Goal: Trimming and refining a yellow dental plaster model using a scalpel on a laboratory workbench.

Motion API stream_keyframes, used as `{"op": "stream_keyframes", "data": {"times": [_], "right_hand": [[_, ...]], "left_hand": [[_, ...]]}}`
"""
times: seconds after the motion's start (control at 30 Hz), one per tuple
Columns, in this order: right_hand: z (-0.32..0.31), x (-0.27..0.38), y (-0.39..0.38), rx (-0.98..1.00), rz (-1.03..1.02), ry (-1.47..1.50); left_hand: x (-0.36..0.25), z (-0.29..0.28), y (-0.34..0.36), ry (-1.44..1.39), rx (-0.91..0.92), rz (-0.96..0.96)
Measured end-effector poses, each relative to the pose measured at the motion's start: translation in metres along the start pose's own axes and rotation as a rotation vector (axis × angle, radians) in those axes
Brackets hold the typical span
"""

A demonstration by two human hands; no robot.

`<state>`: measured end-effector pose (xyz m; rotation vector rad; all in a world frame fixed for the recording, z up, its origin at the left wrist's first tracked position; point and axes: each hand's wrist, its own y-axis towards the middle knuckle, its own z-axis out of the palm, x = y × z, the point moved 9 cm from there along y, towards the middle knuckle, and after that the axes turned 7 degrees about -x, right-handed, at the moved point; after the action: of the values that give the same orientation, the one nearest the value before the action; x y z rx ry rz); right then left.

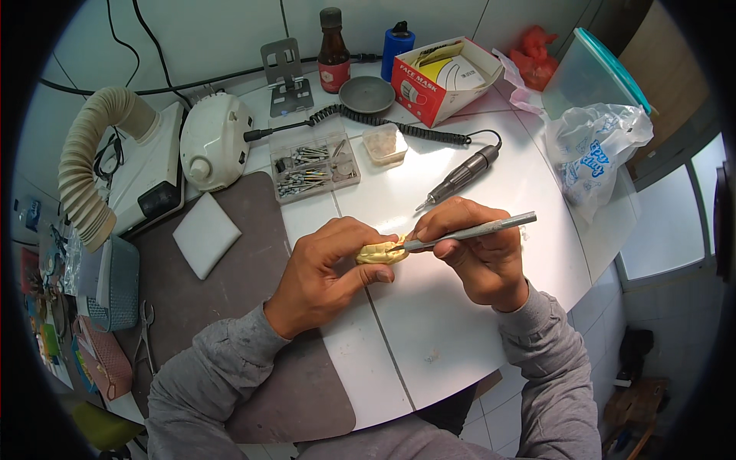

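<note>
My left hand (323, 264) is closed around a small yellow dental cast (374, 256), thumb along its near side and fingers over the far side. In my right hand (487, 264) is a silver craft knife (498, 227), held like a pen with its handle pointing to the right. The knife's dark tip meets the top of the cast, and my right fingers come close to the cast's right end. Beyond my hands a dark handpiece (464, 176) lies on the white table (437, 337), its thin tip toward me.
A divided box of burs (314, 170), a small clear tub (384, 146) and a white control unit (215, 143) stand farther back. A ribbed hose (80, 169) arches at left. A white square block (205, 234) rests on the dark mat (253, 368). A plastic bag (594, 157) sits at right.
</note>
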<state>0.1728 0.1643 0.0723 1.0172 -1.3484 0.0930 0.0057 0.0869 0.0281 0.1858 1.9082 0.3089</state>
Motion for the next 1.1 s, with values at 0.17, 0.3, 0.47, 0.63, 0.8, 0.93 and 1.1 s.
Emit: {"op": "stream_keyframes", "data": {"times": [0.17,0.3,0.47,0.63,0.8,0.93,1.1], "right_hand": [[-0.002,0.001,0.001,-0.045,-0.026,0.057],[0.000,0.008,0.003,0.009,-0.082,-0.039],[0.001,0.010,0.004,0.019,-0.118,-0.098],[0.003,0.010,0.004,0.028,-0.119,-0.106],[0.004,0.016,0.005,0.051,-0.156,-0.151],[0.006,0.023,0.005,0.063,-0.175,-0.211],[0.007,0.022,0.005,0.063,-0.186,-0.217]], "left_hand": [[0.004,0.000,0.000,-0.044,0.004,-0.043],[0.006,0.001,-0.001,-0.056,0.008,-0.046],[0.006,0.001,-0.001,-0.065,0.010,-0.056],[0.003,-0.001,0.000,-0.106,-0.070,-0.043],[0.005,-0.001,0.000,-0.123,-0.073,-0.057],[0.005,-0.002,0.000,-0.137,-0.075,-0.088],[0.000,0.000,0.000,-0.027,0.002,-0.034]]}}
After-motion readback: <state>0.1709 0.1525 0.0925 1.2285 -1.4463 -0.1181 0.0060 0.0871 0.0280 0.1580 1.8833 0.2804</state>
